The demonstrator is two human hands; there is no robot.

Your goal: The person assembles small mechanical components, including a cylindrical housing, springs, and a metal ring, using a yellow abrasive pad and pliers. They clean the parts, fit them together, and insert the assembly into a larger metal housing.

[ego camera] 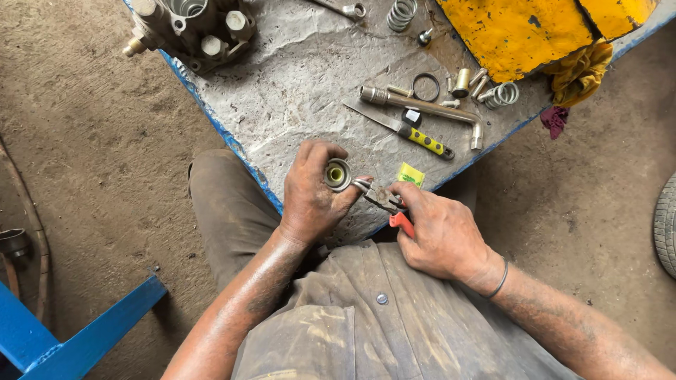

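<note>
View from above of a seated person working at the near edge of a grey, rough-topped table (303,91) w/ blue rim. Left hand (313,193) is curled closed around a small round metal cylinder w/ yellowish bore (337,174), open end facing up toward the camera. Right hand (440,232) is closed on the orange-red handles of metal pliers (386,200); plier tips meet the cylinder's rim on its right side. Both hands are grimy, held just over the table edge above the lap.

Farther back on the table: yellow-handled knife (412,132), L-shaped metal socket wrench (429,109), black rubber ring (425,86), small brass sleeve (462,82), coil springs (402,14), cast metal pump body (190,28) at top left, yellow painted panel (514,32) at top right. Small yellow-green packet (410,174) lies just beyond the right hand.
</note>
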